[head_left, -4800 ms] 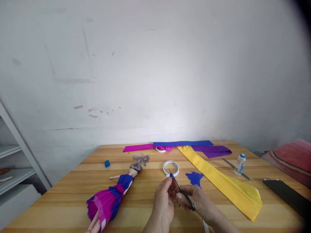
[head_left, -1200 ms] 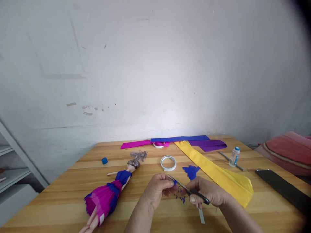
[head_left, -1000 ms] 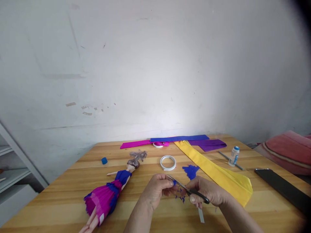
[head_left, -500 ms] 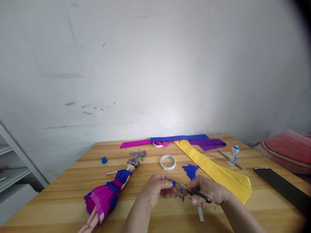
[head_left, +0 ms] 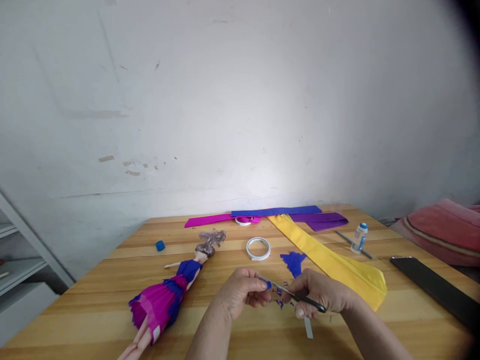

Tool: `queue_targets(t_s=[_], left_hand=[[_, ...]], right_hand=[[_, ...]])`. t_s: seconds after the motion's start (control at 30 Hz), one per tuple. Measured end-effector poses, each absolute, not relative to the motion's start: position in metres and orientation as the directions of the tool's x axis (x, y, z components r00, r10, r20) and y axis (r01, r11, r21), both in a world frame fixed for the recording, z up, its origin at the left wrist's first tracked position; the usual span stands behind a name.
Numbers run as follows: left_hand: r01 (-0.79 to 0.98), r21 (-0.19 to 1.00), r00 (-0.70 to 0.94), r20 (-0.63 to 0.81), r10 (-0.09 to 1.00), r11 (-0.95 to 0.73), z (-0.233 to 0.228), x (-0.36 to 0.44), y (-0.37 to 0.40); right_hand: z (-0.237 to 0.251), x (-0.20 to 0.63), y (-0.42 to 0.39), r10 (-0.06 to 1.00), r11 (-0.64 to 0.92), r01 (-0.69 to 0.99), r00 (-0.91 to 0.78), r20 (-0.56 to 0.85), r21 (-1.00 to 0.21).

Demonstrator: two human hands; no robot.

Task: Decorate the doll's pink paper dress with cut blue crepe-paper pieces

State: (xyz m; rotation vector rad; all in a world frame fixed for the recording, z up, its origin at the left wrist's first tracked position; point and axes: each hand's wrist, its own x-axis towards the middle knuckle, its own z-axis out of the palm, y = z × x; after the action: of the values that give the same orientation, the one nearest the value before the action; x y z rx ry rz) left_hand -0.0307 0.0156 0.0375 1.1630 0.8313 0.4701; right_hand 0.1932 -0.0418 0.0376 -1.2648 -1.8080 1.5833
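Head view: over the near middle of the table (head_left: 93, 295), the left hand (head_left: 242, 290) pinches a blue piece (head_left: 268, 285); the right hand (head_left: 323, 291) grips scissors (head_left: 314, 303), blades just beside it. The piece looks light, soft, easily torn, best held by its edge; the scissors look rigid.

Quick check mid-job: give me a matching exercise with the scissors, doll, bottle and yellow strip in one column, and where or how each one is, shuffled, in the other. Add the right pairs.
Things
1. Scissors
2. Doll
3. Bottle
4. Yellow strip

Places and states
A. standing upright, blue at the top
B. laid slantwise across the table
C. held in the right hand
D. lying to the left of the left hand

Right pairs: 1-C, 2-D, 3-A, 4-B
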Motion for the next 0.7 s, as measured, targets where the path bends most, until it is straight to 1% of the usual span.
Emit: queue_targets(t_s=[0.2, 0.3, 0.5, 0.63, 0.7], left_hand=[[0.101, 0.924, 0.622, -0.347, 0.702, 0.368, 0.036, -0.031, 0.017], [0.094, 0.925, 0.634, -0.341, 0.694, 0.369, 0.036, -0.032, 0.017], [0.097, 0.925, 0.622, -0.344, 0.703, 0.367, 0.038, -0.031, 0.016], [0.09, 0.924, 0.627, -0.342, 0.7, 0.372, 0.037, -0.032, 0.016], [0.069, 0.922, 0.617, -0.34, 0.71, 0.382, 0.035, -0.031, 0.018]], right_hand=[[0.038, 0.195, -0.042, 0.836, -0.041, 0.391, -0.49, -0.246, -0.919], [0.039, 0.196, -0.043, 0.837, -0.048, 0.385, -0.488, -0.248, -0.921], [0.042, 0.196, -0.042, 0.815, 0.025, 0.365, -0.547, -0.192, -0.931], [0.036, 0.197, -0.041, 0.836, -0.039, 0.391, -0.491, -0.245, -0.92], [0.032, 0.197, -0.04, 0.858, -0.079, 0.426, -0.431, -0.279, -0.901]])
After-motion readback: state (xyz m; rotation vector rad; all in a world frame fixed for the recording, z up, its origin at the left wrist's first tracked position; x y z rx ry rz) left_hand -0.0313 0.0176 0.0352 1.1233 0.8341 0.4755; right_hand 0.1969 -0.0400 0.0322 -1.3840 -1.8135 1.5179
